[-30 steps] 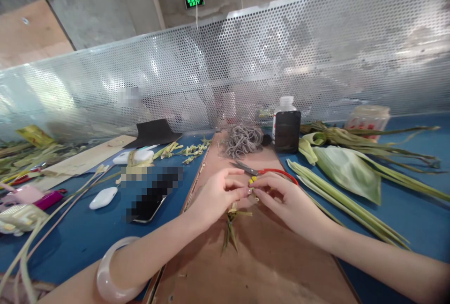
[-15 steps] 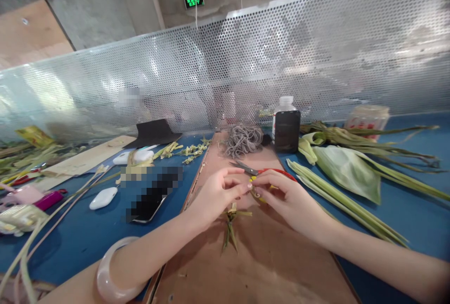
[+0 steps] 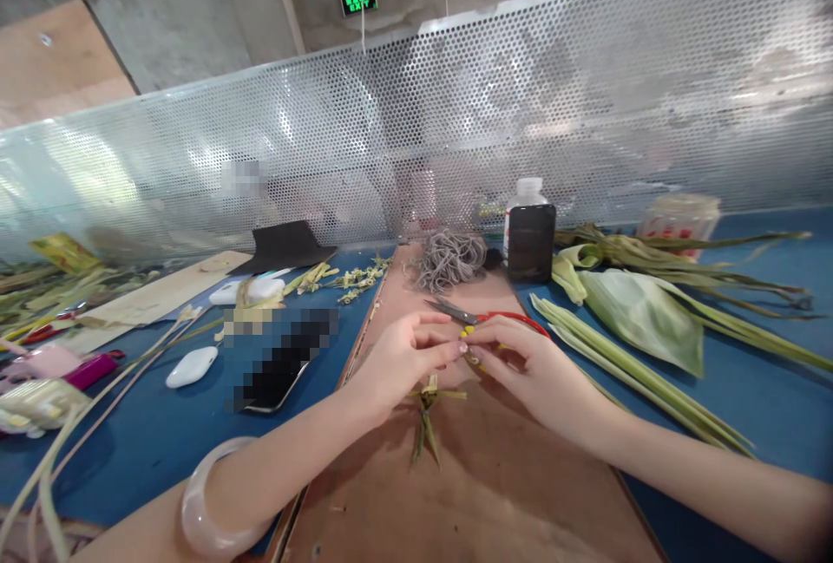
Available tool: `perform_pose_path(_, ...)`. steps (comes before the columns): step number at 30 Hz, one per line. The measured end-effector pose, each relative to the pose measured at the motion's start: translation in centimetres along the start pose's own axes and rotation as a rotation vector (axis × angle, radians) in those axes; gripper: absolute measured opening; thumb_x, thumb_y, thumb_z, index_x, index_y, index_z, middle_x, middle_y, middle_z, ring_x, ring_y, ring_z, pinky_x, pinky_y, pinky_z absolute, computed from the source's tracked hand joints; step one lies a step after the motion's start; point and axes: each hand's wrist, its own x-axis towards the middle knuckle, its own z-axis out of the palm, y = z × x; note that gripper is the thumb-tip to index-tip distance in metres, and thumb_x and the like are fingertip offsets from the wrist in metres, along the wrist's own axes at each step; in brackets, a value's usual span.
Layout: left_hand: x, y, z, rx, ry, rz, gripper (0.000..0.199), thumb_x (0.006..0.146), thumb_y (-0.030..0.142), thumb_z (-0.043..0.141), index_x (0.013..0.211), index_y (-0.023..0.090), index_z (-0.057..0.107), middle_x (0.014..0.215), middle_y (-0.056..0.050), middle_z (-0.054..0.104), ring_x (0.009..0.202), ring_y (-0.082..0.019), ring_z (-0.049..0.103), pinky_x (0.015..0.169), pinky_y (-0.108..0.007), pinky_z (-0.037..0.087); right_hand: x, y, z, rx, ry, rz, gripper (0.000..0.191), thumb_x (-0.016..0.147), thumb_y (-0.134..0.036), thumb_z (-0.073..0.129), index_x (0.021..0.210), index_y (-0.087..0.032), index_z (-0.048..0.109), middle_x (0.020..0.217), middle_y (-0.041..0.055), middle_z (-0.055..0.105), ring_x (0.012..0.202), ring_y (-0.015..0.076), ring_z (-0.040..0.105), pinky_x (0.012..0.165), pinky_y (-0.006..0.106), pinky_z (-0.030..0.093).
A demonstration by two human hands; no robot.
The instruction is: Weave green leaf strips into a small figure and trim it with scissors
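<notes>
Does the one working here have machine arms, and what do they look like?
No, they are a person's own two arms. The left hand and right hand wear no gloves, and no sleeves show on either forearm. A thick, smooth, rounded bangle, pale pinkish-white and glossy, circles the left forearm. No cables are attached.

The right fingers (image 3: 500,337) partly hide the red-handled scissors (image 3: 454,311) and a yellow piece (image 3: 467,331) too small to identify.
</notes>
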Motion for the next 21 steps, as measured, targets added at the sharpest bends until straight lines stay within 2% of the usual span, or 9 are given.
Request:
perform_pose_path(4, -0.03, 0.3, 0.16, -0.098, -0.036, -0.054, 0.046, 0.073, 0.038, 0.066, 0.112, 0.017, 0.054, 0.092, -0.01, 0.067, 0.08, -0.016, 0.061, 0.072, -0.029, 0.045, -0.08, -0.12, -0.07, 0.028, 0.011, -0.009, 0.016, 0.087, -0.024, 0.048, 0.095, -0.022, 0.062, 0.091, 0.0039, 0.061, 0.081, 0.0151, 0.058, 0.068, 0.027, 0.05)
perform_pose_path(8, -0.16, 0.69, 0.34, -0.146, -0.066, -0.044, 0.044, 0.076, 0.034, 0.065, 0.114, 0.015, 0.054, 0.093, -0.01, 0.067, 0.082, -0.016, 0.062, 0.076, -0.029, 0.045, -0.06, -0.06, -0.17, 0.037, -0.002, -0.032, 0.017, 0.089, -0.025, 0.046, 0.096, -0.024, 0.061, 0.092, 0.0036, 0.06, 0.082, 0.0149, 0.057, 0.069, 0.028, 0.049)
perform_pose_path(13, -0.22, 0.59, 0.27, -0.143, -0.056, -0.039, 0.045, 0.074, 0.032, 0.067, 0.113, 0.015, 0.053, 0.087, -0.009, 0.067, 0.08, -0.015, 0.062, 0.074, -0.029, 0.045, -0.09, 0.07, -0.06, 0.016, 0.003, -0.029, 0.015, 0.087, -0.025, 0.048, 0.094, -0.024, 0.061, 0.092, 0.0029, 0.06, 0.086, 0.0159, 0.057, 0.078, 0.031, 0.048)
perform_pose_path(21, -0.22, 0.63, 0.16, -0.09, -0.011, -0.034, 0.047, 0.071, 0.029, 0.069, 0.113, 0.017, 0.053, 0.082, -0.005, 0.067, 0.072, -0.012, 0.059, 0.068, -0.024, 0.044, 0.08, -0.19, -0.23, -0.012, -0.02, 0.016, 0.02, 0.089, -0.029, 0.046, 0.097, -0.022, 0.062, 0.09, 0.0042, 0.06, 0.083, 0.0161, 0.057, 0.076, 0.031, 0.048)
